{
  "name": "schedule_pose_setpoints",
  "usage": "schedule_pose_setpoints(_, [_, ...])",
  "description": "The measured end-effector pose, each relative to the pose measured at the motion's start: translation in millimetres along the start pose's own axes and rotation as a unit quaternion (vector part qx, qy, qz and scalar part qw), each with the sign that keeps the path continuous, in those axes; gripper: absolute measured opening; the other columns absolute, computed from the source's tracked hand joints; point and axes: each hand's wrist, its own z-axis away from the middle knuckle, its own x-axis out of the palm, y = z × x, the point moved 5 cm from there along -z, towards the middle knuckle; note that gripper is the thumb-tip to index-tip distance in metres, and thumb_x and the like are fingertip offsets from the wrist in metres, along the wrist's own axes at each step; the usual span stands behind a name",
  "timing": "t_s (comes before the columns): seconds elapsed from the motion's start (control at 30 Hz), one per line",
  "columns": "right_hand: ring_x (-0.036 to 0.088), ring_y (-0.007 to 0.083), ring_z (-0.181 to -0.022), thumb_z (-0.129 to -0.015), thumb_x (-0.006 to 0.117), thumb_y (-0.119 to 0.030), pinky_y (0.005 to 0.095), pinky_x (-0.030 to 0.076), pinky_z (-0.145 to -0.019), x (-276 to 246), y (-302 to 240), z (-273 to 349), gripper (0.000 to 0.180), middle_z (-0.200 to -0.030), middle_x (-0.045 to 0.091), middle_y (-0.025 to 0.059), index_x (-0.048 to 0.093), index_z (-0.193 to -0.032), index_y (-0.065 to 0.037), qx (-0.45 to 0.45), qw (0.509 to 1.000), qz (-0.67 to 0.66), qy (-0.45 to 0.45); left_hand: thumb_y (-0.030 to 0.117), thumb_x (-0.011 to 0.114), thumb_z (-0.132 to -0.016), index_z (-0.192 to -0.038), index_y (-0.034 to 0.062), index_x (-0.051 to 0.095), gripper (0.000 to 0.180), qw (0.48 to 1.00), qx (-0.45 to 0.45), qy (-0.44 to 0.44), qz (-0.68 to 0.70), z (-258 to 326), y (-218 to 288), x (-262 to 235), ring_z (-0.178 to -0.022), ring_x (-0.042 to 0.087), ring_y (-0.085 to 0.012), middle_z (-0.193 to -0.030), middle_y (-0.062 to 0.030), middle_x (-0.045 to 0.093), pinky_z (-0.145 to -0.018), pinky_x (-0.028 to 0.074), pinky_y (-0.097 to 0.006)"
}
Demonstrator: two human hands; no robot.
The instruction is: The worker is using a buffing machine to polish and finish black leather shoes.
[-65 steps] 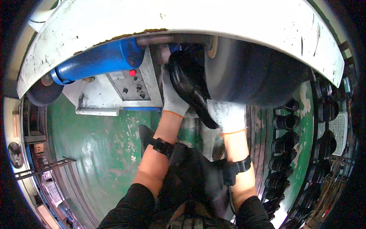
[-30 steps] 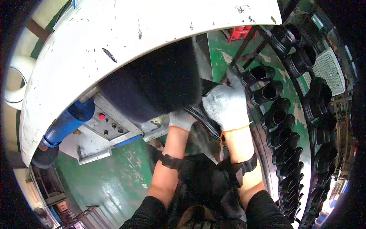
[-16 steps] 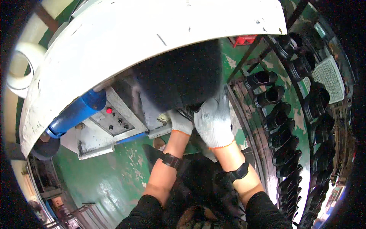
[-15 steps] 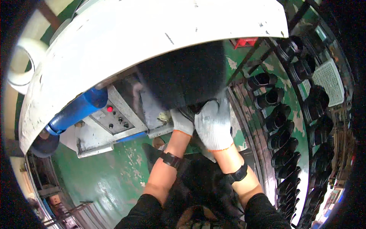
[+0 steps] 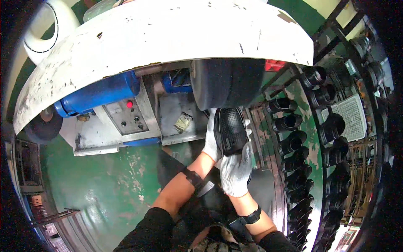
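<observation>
Right hand [image 5: 236,170], in a white work glove, is clamped on the heel end of a black shoe [image 5: 230,131], whose patterned sole faces the camera. Left hand [image 5: 211,140], also gloved, closes on the shoe's left side; much of its grip is hidden behind the shoe. The shoe's toe sits just below, perhaps touching, the dark wheel [image 5: 228,84] that hangs under the curved white guard [image 5: 168,38].

Risk, as a judgement: if the wheel is turning, a loose grip could let it snatch the shoe, and the glove fingertips nearest the wheel could be drawn in. Too much pressure at one spot may scuff the sole unevenly.

Edges and room: the guard closes off the space above, and the grey control box [image 5: 126,119] with its red button and the blue motor [image 5: 98,92] lie to the left. A rack of black shoes [image 5: 294,143] stands near on the right, leaving a narrow lane. Open green floor [image 5: 96,180] lies to the lower left, the freest way to draw back.
</observation>
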Motion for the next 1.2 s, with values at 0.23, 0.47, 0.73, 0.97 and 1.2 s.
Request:
schedule_pose_setpoints(0.23, [0.062,0.0390,-0.088,-0.086,0.069,-0.019,0.0376,0.051,-0.080,32.2,-69.2,92.9,0.042,-0.101,0.064,0.0217,0.057,-0.121,0.001,-0.072,0.757,0.612,-0.218,0.083,0.037,-0.080,-0.139,0.0018,0.043,0.101,0.999,-0.009,-0.044,-0.013,55.8,-16.4,52.2,-0.113,0.058,-0.0428,-0.135,-0.0263,0.050,-0.095,0.049,-0.056])
schedule_pose_setpoints(0.47, [0.051,0.0333,-0.119,-0.084,0.058,-0.016,0.0592,0.032,-0.103,23.2,-153.7,177.5,0.046,-0.094,0.060,0.0115,0.054,-0.129,-0.006,-0.328,0.301,0.846,-0.292,0.076,0.043,-0.084,-0.133,0.0078,0.050,0.084,0.995,0.072,-0.018,-0.066,66.6,-56.2,155.9,-0.102,0.063,-0.0414,-0.119,-0.0215,0.062,-0.088,0.054,-0.056])
schedule_pose_setpoints(0.73, [0.057,0.0282,-0.071,-0.066,0.066,-0.016,0.0404,0.043,-0.063,47.9,-296.1,284.7,0.031,-0.076,0.059,0.0049,0.066,-0.097,-0.012,-0.545,0.373,0.719,-0.216,0.070,0.048,-0.087,-0.148,0.0106,0.033,0.086,0.950,0.073,-0.174,-0.251,67.4,-150.5,278.6,-0.131,0.043,-0.0380,-0.146,-0.0147,0.042,-0.112,0.032,-0.054])
schedule_pose_setpoints(0.97, [0.057,0.0330,-0.082,-0.065,0.070,0.002,0.0404,0.046,-0.075,97.2,-458.9,350.6,0.036,-0.086,0.061,0.0119,0.063,-0.098,-0.007,-0.750,0.132,0.645,0.060,0.043,0.053,-0.097,-0.144,0.0096,0.041,0.059,0.916,-0.126,-0.276,-0.262,88.0,-208.4,253.7,-0.132,0.044,-0.0411,-0.147,-0.0200,0.041,-0.107,0.038,-0.055])
schedule_pose_setpoints(1.2, [0.058,0.0327,-0.103,-0.084,0.067,-0.017,0.0394,0.048,-0.090,133.8,-666.7,323.9,0.029,-0.107,0.064,0.0127,0.063,-0.111,-0.009,-0.675,0.007,0.670,0.308,0.040,0.053,-0.097,-0.141,0.0064,0.044,0.056,0.933,-0.135,-0.194,-0.270,94.4,-217.0,212.3,-0.125,0.049,-0.0396,-0.143,-0.0203,0.045,-0.103,0.042,-0.054])
